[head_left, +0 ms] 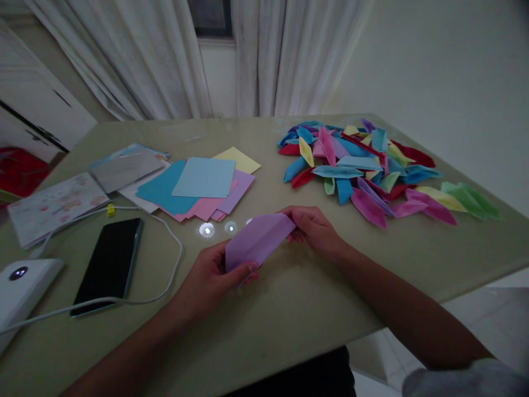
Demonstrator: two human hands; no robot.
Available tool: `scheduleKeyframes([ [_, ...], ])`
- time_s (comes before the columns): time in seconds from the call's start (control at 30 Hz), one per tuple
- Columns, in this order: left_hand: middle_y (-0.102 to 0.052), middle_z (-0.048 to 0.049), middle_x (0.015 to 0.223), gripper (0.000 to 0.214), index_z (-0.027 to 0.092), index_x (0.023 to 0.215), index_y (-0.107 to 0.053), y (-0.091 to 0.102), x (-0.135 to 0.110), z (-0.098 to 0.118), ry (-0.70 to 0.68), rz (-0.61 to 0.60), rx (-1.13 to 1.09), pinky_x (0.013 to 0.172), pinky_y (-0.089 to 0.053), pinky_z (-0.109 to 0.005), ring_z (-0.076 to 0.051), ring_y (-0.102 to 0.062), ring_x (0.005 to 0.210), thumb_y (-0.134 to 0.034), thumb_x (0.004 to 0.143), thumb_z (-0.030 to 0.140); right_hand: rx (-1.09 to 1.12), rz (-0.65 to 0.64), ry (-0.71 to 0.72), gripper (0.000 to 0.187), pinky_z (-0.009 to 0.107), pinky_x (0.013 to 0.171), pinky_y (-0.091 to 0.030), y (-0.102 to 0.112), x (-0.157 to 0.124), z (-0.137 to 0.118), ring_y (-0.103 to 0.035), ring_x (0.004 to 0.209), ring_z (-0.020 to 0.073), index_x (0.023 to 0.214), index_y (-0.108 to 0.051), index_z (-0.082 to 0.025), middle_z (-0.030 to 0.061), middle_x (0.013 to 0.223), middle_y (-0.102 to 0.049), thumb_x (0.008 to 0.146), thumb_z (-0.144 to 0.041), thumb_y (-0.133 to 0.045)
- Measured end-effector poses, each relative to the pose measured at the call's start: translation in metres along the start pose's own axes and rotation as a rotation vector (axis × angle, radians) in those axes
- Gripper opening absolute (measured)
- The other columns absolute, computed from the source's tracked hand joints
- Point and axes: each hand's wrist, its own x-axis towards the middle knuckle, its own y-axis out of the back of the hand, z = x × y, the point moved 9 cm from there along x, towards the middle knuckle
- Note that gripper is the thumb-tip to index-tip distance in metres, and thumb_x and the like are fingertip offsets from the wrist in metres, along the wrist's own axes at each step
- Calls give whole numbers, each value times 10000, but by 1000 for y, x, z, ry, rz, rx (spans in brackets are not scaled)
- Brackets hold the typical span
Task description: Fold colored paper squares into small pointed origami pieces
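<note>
A folded sheet of purple paper (258, 241) is held above the table between both hands, tilted up toward the right. My left hand (219, 270) pinches its lower left end, thumb on top and fingers underneath. At the upper right corner, my right hand (312, 229) grips it between thumb and fingers. Beyond the hands to the left lies a loose stack of flat coloured paper squares (204, 177), with light blue on top. Farther right spreads a heap of folded paper pieces (347, 160) in blue, red, pink, yellow, purple and green.
On the left, a black phone (108, 264) lies with a white cable (176, 264) looping around it. A white device (28, 292) sits at the left edge. Behind are a printed packet (58, 207) and a clear sleeve (126, 170). The table's near edge (306, 361) runs close to my body.
</note>
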Motion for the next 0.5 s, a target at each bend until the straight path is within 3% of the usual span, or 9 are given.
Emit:
scheduleKeyframes([
  [0.13,-814,-64,868,345,191,1031,-800,-2,0,-3,-16,-27,-17,631,-575,-301,-216,-741,718,-913,827,445,-84,29,24,455,237,500,-344,1,-1,-2,-510,560,109,755,-747,-177,-19,611,-603,871,-600,-865],
  [0.23,-826,-82,994,400,204,1126,-772,-2,4,-6,-34,-61,-103,773,-632,-335,-238,-786,875,-933,814,396,-27,216,51,441,232,486,-311,26,2,-4,-464,549,97,730,-739,-182,-29,604,-578,848,-580,-888],
  [0.33,-806,-65,969,479,214,1232,-708,5,7,-5,-76,-23,-146,841,-640,-348,-234,-796,924,-922,831,365,108,352,18,440,226,471,-283,48,6,2,-411,536,78,806,-781,-184,-27,672,-605,755,-588,-949],
  [0.43,-784,-55,1073,730,271,1506,-553,13,5,3,-149,68,-117,851,-627,-333,-209,-785,940,-893,863,321,143,269,-60,450,223,473,-272,43,9,9,-389,531,66,860,-808,-176,-28,697,-603,745,-585,-955],
  [0.5,-778,-76,1192,814,315,1612,-454,12,2,10,-181,53,-113,886,-616,-340,-209,-781,985,-850,901,301,90,181,-86,442,225,482,-271,34,9,10,-397,533,70,851,-807,-166,-32,665,-582,786,-585,-929],
])
